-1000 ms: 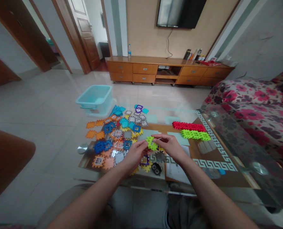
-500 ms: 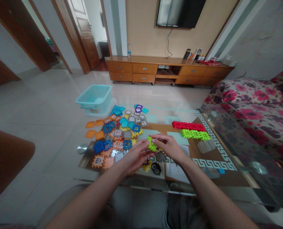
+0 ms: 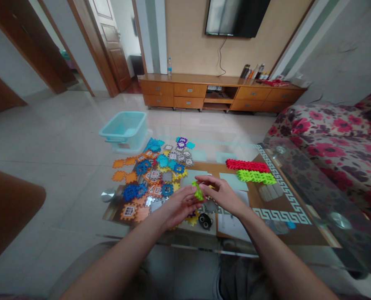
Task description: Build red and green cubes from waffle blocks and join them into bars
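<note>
Lime-green interlocking plastic tiles (image 3: 197, 192) are held between both hands above the near middle of the glass table. My left hand (image 3: 182, 204) grips them from the left, thumb on top and fingers beneath. From the right, my right hand (image 3: 218, 191) closes its fingers on the same tiles and partly hides them. How many tiles are in the grip I cannot make out. Loose tiles in orange, blue, grey and yellow, such as a dark blue tile (image 3: 167, 190), lie spread to the left. Right of the hands lie a red block of joined tiles (image 3: 247, 165) and a lime-green block (image 3: 256, 176).
A glass table (image 3: 297, 233) with a patterned border stands before me. Beneath my hands is a round black object (image 3: 205, 221), with white papers (image 3: 232, 225) beside it. A light-blue plastic tub (image 3: 124, 129) stands beyond the left corner. A flowered sofa (image 3: 335, 129) is at right.
The lime-green tiles have been turned between my fingers and now show a narrower side. Both hands have shifted only slightly; the table's contents look the same.
</note>
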Demonstrator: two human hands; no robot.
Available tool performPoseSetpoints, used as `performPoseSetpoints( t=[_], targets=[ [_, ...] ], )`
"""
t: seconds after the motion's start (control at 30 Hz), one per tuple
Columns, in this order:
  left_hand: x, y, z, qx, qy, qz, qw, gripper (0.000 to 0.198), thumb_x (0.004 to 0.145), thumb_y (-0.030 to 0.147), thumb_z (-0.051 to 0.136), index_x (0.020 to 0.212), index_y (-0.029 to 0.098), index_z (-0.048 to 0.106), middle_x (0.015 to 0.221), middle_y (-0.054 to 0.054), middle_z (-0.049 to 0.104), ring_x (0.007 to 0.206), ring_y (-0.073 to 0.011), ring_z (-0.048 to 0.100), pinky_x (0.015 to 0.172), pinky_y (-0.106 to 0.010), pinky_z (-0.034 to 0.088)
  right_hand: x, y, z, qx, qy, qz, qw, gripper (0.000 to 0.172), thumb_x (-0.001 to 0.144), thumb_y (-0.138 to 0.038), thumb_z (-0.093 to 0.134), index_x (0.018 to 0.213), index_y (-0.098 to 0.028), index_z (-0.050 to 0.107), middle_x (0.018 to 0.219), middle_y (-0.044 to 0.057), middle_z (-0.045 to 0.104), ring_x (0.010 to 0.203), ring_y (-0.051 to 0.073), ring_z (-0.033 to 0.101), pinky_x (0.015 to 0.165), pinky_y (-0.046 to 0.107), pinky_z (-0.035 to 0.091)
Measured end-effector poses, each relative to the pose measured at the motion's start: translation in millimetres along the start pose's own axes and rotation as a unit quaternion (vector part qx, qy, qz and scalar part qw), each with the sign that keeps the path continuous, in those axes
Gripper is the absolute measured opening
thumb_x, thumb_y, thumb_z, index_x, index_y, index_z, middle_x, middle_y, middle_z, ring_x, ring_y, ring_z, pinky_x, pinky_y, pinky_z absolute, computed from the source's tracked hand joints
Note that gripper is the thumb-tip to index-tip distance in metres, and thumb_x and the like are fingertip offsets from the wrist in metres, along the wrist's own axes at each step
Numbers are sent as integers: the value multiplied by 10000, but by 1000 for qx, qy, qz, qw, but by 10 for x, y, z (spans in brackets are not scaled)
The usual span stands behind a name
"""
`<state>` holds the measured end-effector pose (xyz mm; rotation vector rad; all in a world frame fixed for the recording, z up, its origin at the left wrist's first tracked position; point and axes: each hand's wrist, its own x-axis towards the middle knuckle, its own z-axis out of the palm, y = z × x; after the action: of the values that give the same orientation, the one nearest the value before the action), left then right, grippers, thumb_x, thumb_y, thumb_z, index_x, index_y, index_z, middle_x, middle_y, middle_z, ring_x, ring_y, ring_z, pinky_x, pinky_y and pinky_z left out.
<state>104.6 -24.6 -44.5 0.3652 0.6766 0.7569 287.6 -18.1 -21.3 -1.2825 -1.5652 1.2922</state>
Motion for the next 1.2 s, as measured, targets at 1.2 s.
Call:
performPoseSetpoints(
  t=[1.2],
  targets=[
    [26,-81,-26,0,48,-12,999,243,809,287,774,975,140,676,953,-101,727,813,-153,689,718,-237,543,-49,70,40,-154,-41,-75,984,430,670,-178,774,1091,-217,695,1067,53,708,931,214,658,834,329,521]
  ],
)
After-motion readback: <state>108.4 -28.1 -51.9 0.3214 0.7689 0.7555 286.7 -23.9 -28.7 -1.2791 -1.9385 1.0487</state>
